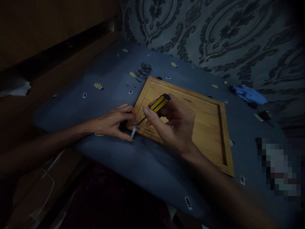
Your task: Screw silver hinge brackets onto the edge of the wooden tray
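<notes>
In the head view, my right hand is closed around the yellow and black handle of a screwdriver. Its shaft slants down and left, and its tip meets a small metal hinge at the near left corner of a framed wooden panel. My left hand curls about that same corner, thumb and fingertips on either side of the hinge, pinching it. Any screw under the tip is too small to make out. Small dark holes run along the panel's near edge beside the hinge.
The panel lies on a blue patterned cloth. Beyond it is a pile of metal hardware, with a few loose screws nearby. A crumpled blue cloth lies at right by the patterned wall. Wooden furniture stands at left.
</notes>
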The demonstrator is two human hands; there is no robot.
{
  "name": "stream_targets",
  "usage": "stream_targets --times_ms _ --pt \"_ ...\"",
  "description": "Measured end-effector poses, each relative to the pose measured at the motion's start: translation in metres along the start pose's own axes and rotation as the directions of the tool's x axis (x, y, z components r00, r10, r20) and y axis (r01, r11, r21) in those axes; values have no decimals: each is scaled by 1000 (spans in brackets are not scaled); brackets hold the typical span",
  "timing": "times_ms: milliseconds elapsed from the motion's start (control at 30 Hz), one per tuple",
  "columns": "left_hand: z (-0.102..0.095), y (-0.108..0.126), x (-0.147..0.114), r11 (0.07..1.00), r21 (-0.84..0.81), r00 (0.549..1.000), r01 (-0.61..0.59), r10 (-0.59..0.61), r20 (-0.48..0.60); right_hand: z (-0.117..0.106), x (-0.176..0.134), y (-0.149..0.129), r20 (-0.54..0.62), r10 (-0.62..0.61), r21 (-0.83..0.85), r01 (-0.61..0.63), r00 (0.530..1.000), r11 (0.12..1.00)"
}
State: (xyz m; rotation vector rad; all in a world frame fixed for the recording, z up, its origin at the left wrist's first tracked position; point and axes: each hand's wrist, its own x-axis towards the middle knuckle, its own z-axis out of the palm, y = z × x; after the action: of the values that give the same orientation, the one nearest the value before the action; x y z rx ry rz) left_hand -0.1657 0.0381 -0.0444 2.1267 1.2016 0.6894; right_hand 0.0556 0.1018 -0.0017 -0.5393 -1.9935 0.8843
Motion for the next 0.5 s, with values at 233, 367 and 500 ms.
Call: stream_targets --times_ms 233,367,500 --pt "1 -4 0 1000 6 1000 -13 13 -21 0 1 1 -2 -45 -16 45 999 999" --pt "-5 -2 -3 998 -65 999 10 -12 -37 0 0 2 8 -9 -16 9 1000 1000" --pt "-20 16 0 980 -197 968 -32 -18 -249 0 -1 -1 -8 -27 -11 26 1000 1000"
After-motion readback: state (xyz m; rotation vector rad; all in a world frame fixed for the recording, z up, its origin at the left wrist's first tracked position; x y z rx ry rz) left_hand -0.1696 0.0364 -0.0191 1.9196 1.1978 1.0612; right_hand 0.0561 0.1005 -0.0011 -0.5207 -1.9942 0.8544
